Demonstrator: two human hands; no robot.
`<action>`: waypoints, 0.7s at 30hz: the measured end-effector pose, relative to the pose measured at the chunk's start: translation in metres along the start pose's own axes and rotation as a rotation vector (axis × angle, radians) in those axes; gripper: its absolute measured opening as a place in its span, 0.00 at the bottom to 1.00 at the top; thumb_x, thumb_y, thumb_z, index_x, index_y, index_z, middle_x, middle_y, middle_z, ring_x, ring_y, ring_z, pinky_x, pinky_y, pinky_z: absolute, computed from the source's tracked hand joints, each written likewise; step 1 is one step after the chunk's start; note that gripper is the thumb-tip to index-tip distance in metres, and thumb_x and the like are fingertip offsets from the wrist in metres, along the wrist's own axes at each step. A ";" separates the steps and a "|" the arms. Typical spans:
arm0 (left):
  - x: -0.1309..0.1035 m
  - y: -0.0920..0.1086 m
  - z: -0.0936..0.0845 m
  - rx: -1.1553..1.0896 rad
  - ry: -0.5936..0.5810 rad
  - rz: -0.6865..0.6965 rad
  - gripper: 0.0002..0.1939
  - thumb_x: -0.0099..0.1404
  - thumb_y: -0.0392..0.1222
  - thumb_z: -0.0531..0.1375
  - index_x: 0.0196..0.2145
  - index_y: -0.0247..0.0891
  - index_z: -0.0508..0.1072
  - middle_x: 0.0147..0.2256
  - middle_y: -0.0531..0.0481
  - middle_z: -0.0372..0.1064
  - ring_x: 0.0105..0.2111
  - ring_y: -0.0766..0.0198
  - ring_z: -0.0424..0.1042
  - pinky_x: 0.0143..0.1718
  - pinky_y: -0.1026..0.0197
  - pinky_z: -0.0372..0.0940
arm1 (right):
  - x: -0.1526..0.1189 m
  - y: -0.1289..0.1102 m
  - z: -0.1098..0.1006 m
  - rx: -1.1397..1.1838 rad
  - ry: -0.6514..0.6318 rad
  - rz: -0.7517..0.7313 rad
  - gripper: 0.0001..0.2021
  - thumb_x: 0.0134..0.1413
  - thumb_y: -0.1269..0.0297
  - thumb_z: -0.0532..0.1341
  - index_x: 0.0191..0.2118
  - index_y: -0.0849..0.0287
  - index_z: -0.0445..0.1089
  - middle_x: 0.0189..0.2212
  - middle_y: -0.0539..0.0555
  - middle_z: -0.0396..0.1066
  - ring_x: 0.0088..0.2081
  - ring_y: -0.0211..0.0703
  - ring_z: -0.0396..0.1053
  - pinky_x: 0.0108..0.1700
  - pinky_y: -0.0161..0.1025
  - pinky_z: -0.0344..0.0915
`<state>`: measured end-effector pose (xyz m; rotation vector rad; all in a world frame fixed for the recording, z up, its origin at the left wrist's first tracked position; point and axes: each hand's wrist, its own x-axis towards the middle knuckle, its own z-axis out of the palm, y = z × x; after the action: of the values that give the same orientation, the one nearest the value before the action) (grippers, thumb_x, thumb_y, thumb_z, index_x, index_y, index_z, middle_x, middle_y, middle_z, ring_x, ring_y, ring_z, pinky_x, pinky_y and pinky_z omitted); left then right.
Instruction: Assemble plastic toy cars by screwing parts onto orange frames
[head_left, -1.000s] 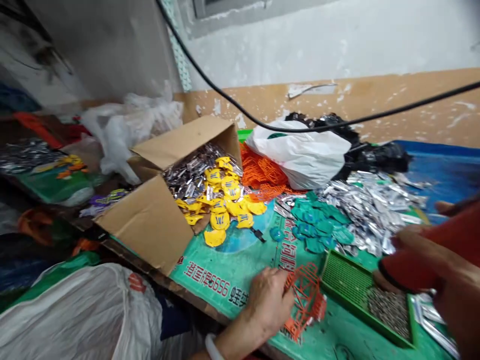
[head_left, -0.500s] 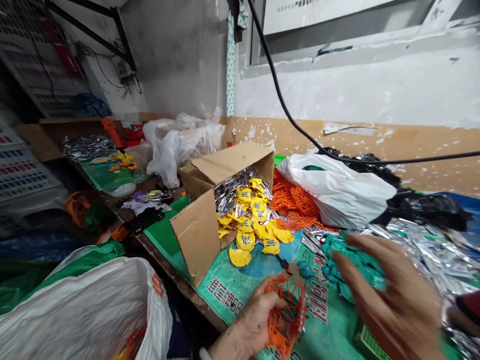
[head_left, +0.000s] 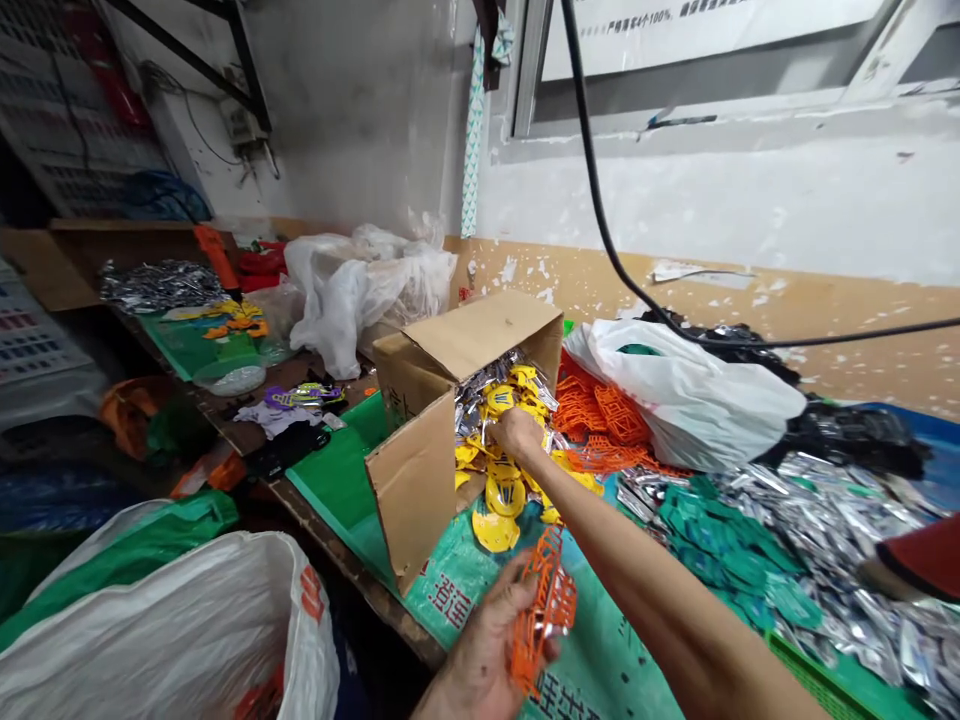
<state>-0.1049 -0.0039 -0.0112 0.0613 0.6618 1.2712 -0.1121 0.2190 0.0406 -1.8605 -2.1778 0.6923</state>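
Box (head_left: pixel 412 492) reached into
Lattice (head_left: pixel 553 588) is pinched in left hand (head_left: pixel 487 635); whether yellow pieces (head_left: pixel 506 496) are gripped by right hand (head_left: pixel 519 433) cannot be told.

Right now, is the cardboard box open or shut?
Open. A flap stands out from the box, yellow pieces spill from its mouth, and the right hand is among them.

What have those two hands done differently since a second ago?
The right hand has let go of the red tool and moved leftward and forward to the yellow pieces at the cardboard box; its fingertips are hidden. The left hand has lifted and tilted the orange lattice piece. The box and yellow pile look much as they were.
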 end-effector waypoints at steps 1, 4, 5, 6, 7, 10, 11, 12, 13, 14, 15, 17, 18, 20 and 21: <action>-0.001 0.002 -0.001 0.007 0.000 0.008 0.22 0.56 0.39 0.65 0.49 0.38 0.71 0.39 0.45 0.76 0.30 0.65 0.73 0.25 0.68 0.62 | 0.002 -0.001 0.003 0.009 -0.007 0.024 0.17 0.59 0.60 0.58 0.51 0.61 0.65 0.50 0.58 0.67 0.47 0.46 0.69 0.47 0.48 0.68; -0.003 0.005 -0.003 0.001 -0.033 0.041 0.23 0.51 0.39 0.69 0.46 0.34 0.73 0.40 0.40 0.75 0.33 0.64 0.73 0.27 0.69 0.62 | 0.004 0.000 0.008 0.064 -0.028 0.070 0.17 0.59 0.60 0.59 0.51 0.61 0.65 0.49 0.58 0.67 0.47 0.46 0.69 0.46 0.48 0.68; -0.003 0.006 -0.004 -0.002 -0.032 0.058 0.23 0.50 0.38 0.69 0.45 0.34 0.73 0.40 0.40 0.75 0.33 0.65 0.72 0.27 0.69 0.62 | 0.003 0.001 0.008 0.091 -0.032 0.074 0.17 0.59 0.60 0.59 0.51 0.61 0.65 0.49 0.57 0.67 0.47 0.46 0.69 0.46 0.48 0.69; -0.004 0.006 -0.003 -0.002 -0.022 0.075 0.23 0.50 0.38 0.69 0.44 0.35 0.74 0.40 0.41 0.75 0.32 0.66 0.71 0.28 0.68 0.63 | 0.002 0.002 0.008 0.123 -0.032 0.070 0.17 0.58 0.60 0.59 0.51 0.60 0.65 0.49 0.57 0.67 0.47 0.46 0.69 0.46 0.48 0.69; -0.004 0.006 -0.003 0.003 -0.006 0.087 0.23 0.49 0.37 0.69 0.44 0.36 0.74 0.40 0.43 0.74 0.31 0.66 0.71 0.30 0.67 0.64 | 0.001 0.003 0.007 0.158 -0.028 0.060 0.17 0.59 0.60 0.59 0.51 0.60 0.65 0.49 0.57 0.67 0.47 0.46 0.69 0.46 0.48 0.69; -0.007 0.006 0.001 0.026 0.035 0.113 0.27 0.46 0.35 0.70 0.45 0.39 0.73 0.38 0.48 0.72 0.32 0.64 0.71 0.36 0.60 0.68 | -0.008 0.007 -0.003 0.278 -0.002 -0.005 0.17 0.59 0.60 0.58 0.51 0.60 0.65 0.50 0.57 0.67 0.47 0.46 0.69 0.46 0.48 0.69; -0.008 0.006 0.003 0.033 0.040 0.119 0.29 0.45 0.35 0.71 0.46 0.40 0.72 0.37 0.49 0.71 0.33 0.63 0.72 0.38 0.59 0.68 | -0.013 0.010 -0.009 0.322 0.008 -0.030 0.17 0.59 0.60 0.58 0.51 0.61 0.65 0.50 0.57 0.67 0.46 0.46 0.69 0.46 0.48 0.69; -0.009 0.006 0.005 0.047 0.044 0.129 0.30 0.44 0.37 0.71 0.47 0.41 0.72 0.36 0.50 0.70 0.33 0.63 0.72 0.38 0.58 0.68 | -0.021 0.014 -0.016 0.368 0.017 -0.054 0.17 0.59 0.60 0.58 0.51 0.61 0.65 0.49 0.57 0.67 0.46 0.46 0.69 0.46 0.48 0.69; -0.008 0.005 0.007 0.071 0.052 0.146 0.32 0.44 0.38 0.72 0.48 0.42 0.71 0.36 0.51 0.69 0.33 0.63 0.72 0.37 0.59 0.68 | -0.030 0.020 -0.024 0.416 0.022 -0.076 0.16 0.59 0.60 0.58 0.50 0.62 0.66 0.48 0.56 0.68 0.45 0.45 0.69 0.44 0.47 0.69; -0.008 0.004 0.008 0.106 0.068 0.170 0.32 0.45 0.40 0.72 0.49 0.43 0.70 0.36 0.52 0.69 0.32 0.65 0.71 0.35 0.61 0.67 | -0.042 0.027 -0.032 0.466 0.022 -0.095 0.15 0.59 0.60 0.58 0.49 0.62 0.66 0.45 0.56 0.69 0.43 0.44 0.70 0.42 0.45 0.70; -0.007 0.003 0.010 0.148 0.088 0.198 0.32 0.46 0.42 0.72 0.50 0.44 0.69 0.36 0.53 0.68 0.31 0.67 0.70 0.33 0.63 0.66 | -0.057 0.037 -0.040 0.519 0.013 -0.112 0.13 0.59 0.60 0.58 0.46 0.63 0.66 0.42 0.55 0.70 0.39 0.41 0.71 0.39 0.42 0.71; -0.003 -0.002 0.013 0.237 0.129 0.259 0.31 0.50 0.47 0.70 0.52 0.45 0.67 0.36 0.54 0.68 0.29 0.71 0.68 0.30 0.67 0.64 | -0.093 0.060 -0.054 0.628 -0.019 -0.143 0.09 0.59 0.60 0.55 0.37 0.62 0.64 0.34 0.53 0.71 0.31 0.39 0.71 0.28 0.37 0.69; -0.001 -0.005 0.016 0.280 0.141 0.286 0.31 0.52 0.50 0.68 0.53 0.45 0.67 0.36 0.54 0.68 0.29 0.71 0.68 0.29 0.67 0.64 | -0.114 0.074 -0.059 0.681 -0.044 -0.153 0.09 0.59 0.59 0.54 0.35 0.60 0.61 0.32 0.52 0.71 0.28 0.38 0.71 0.25 0.35 0.68; 0.004 -0.013 0.020 0.362 0.142 0.322 0.29 0.56 0.54 0.64 0.54 0.45 0.65 0.39 0.51 0.70 0.33 0.68 0.70 0.32 0.67 0.65 | -0.154 0.101 -0.063 0.767 -0.081 -0.144 0.11 0.58 0.56 0.53 0.32 0.57 0.55 0.29 0.50 0.71 0.25 0.37 0.70 0.22 0.34 0.66; 0.007 -0.018 0.023 0.404 0.134 0.334 0.28 0.58 0.55 0.63 0.54 0.44 0.65 0.42 0.50 0.70 0.37 0.65 0.71 0.34 0.65 0.66 | -0.173 0.113 -0.062 0.829 -0.104 -0.128 0.13 0.58 0.54 0.53 0.30 0.56 0.53 0.28 0.49 0.71 0.22 0.36 0.69 0.19 0.33 0.63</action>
<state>-0.0770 0.0032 -0.0027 0.4374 1.0504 1.4510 0.0476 0.0767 0.0683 -1.2536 -1.6320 1.4062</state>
